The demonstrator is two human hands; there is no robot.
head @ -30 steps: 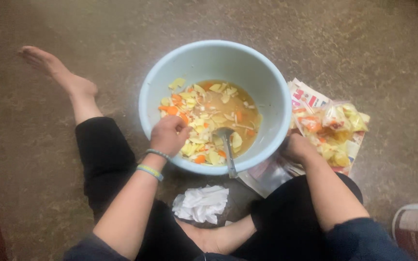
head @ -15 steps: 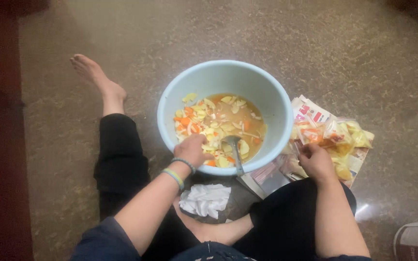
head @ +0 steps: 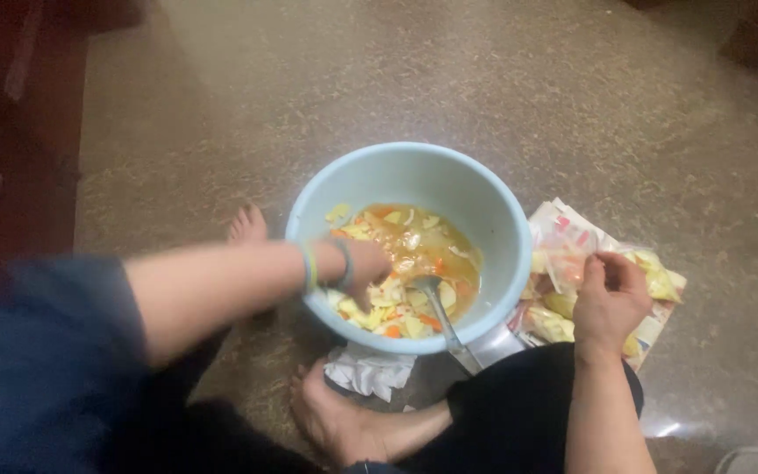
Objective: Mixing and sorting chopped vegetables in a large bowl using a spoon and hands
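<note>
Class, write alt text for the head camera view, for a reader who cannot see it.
A person seated on the floor reaches their left hand into a light blue bowl of chopped yellow and orange vegetables in broth, where a metal spoon rests. Their right hand touches plastic packets beside it.

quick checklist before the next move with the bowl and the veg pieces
1. Bowl upright on the floor: ok.
2. Left hand inside the bowl, on the cut vegetables: ok.
3. Spoon in the bowl, handle leaning over the near rim, no hand on it: ok.
4. Right hand on the peelings piled on paper beside the bowl: ok.
5. What the right fingers grip: cannot tell.
6. Crumpled white cloth clear of the bowl's base: cannot tell.
</note>
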